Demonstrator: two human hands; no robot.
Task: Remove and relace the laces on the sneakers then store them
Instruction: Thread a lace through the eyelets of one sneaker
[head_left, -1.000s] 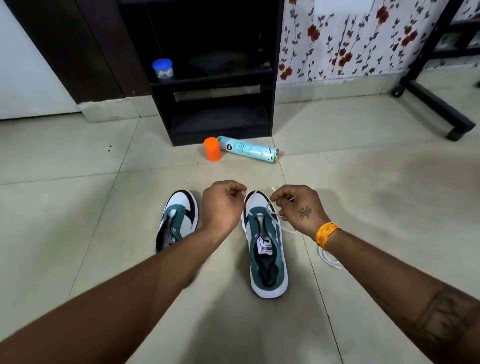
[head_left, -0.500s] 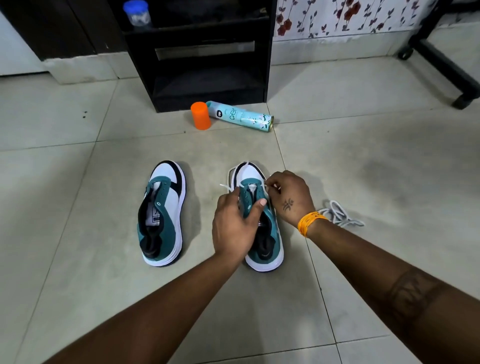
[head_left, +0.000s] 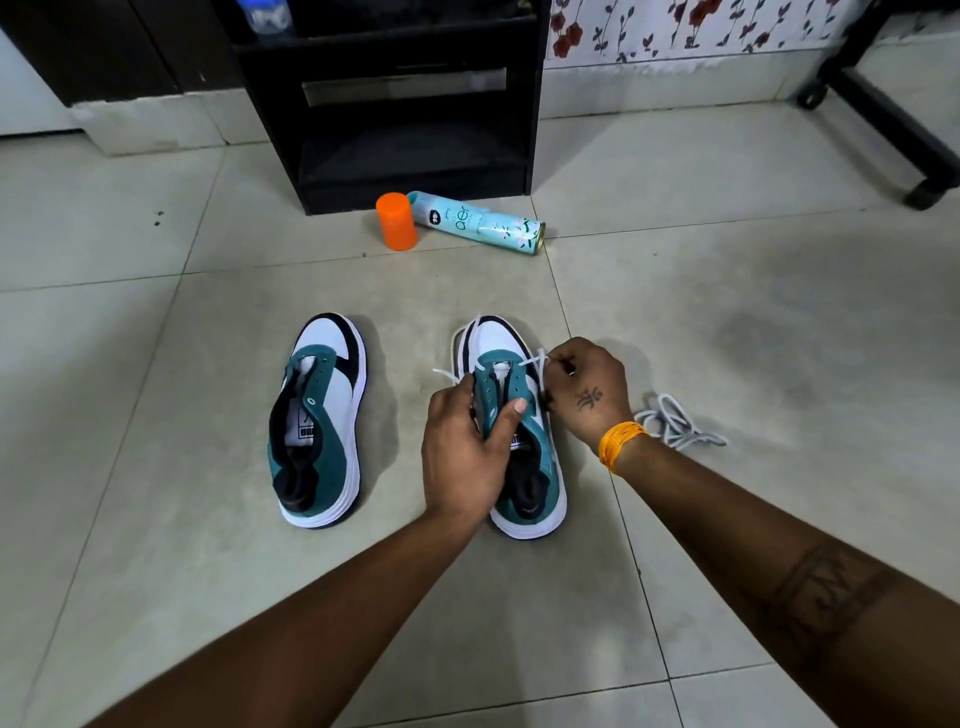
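We find two teal-and-white sneakers standing side by side on the tiled floor (head_left: 727, 291), toes pointing far; our left hand (head_left: 470, 447) grips the right sneaker (head_left: 511, 415) around its tongue area, thumb curled over the eyelet panel, while our right hand (head_left: 584, 395) pinches the white lace (head_left: 535, 364) threaded through the far eyelets. The left sneaker (head_left: 322, 415) stands unlaced, and a second loose lace (head_left: 675, 426) lies bunched just right of our right wrist. An orange cap (head_left: 397, 221) and a spray can (head_left: 478, 222) on its side lie far, near a black shelf unit (head_left: 405, 104)
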